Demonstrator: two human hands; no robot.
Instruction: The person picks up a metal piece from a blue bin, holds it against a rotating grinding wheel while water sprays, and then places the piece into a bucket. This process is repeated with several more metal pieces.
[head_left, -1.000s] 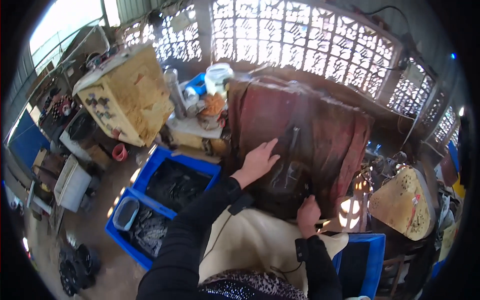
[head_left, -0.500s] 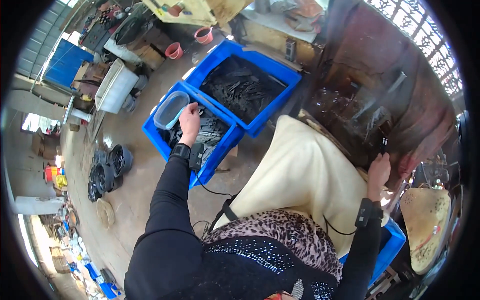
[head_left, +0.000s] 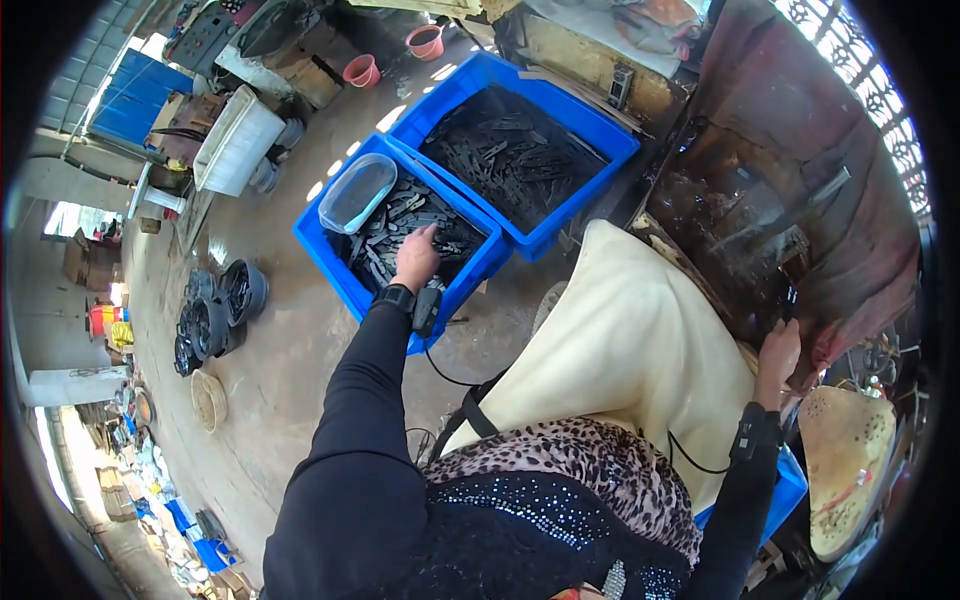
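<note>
My left hand is over the nearer blue crate, fingers closed, touching or just above several dark grey flat strips. Whatever it may hold cannot be made out. A clear plastic tub lies tilted on the strips at the crate's far left corner. At the right, my right hand is closed around a small dark strip pointing upward, at the edge of a wet, dark work area.
A second blue crate of dark strips adjoins the first. A cream apron covers my lap. At right are a reddish-brown cloth and a spotted cream seat. Dark buckets and a round basket stand left on the floor.
My left hand has moved from beside the plastic tub's rim down to the strips nearer me. My right hand stays by the wet work area with the dark strip. The view has shifted slightly.
</note>
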